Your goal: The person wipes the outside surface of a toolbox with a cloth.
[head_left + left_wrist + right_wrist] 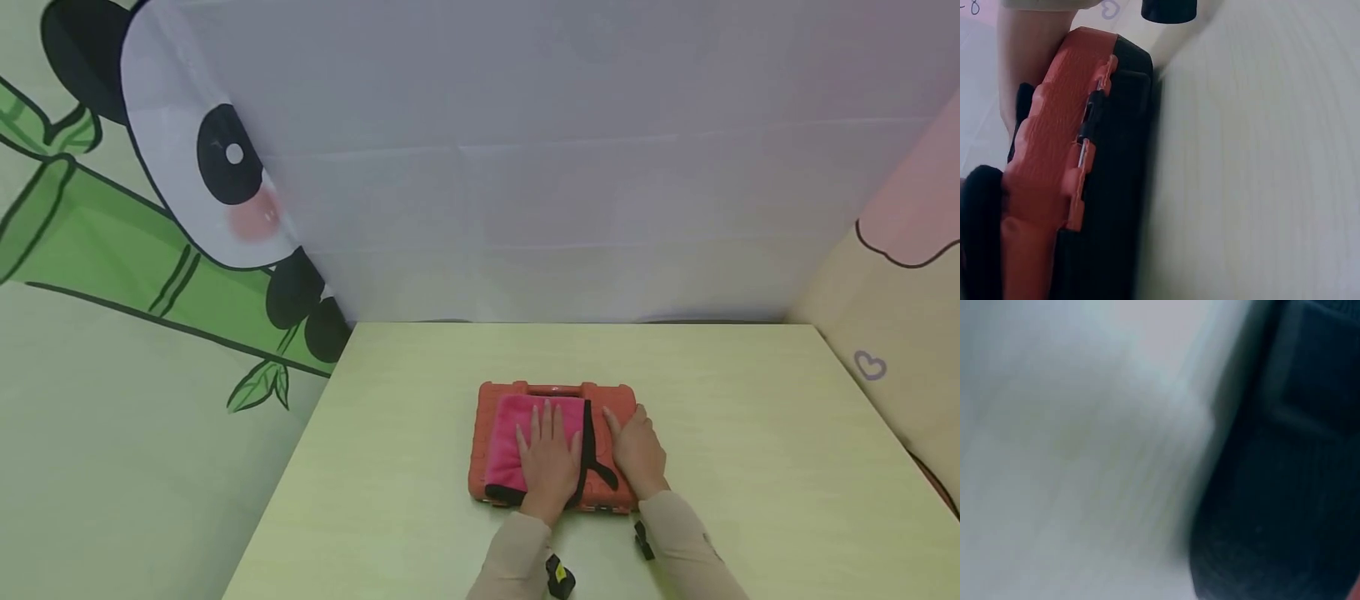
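Observation:
A red plastic carrying case (611,492) with a black lower half (1110,175) lies flat on the table, its handle on the far side. On its lid rests a folded pink cloth (510,442) with black edging and a loose black strap (602,473). My left hand (551,458) presses flat on the cloth, fingers spread. With my right hand (639,454) I hold the case's right edge, thumb on the lid and fingers over the side. The right wrist view is blurred and shows the black side (1279,506) of the case, no fingers.
The pale table (405,400) extends around the case on every side. A light curtain (525,208) hangs behind its far edge, and a wall with a panda drawing (172,167) is on the left. Black wrist devices (560,577) sit by both sleeves.

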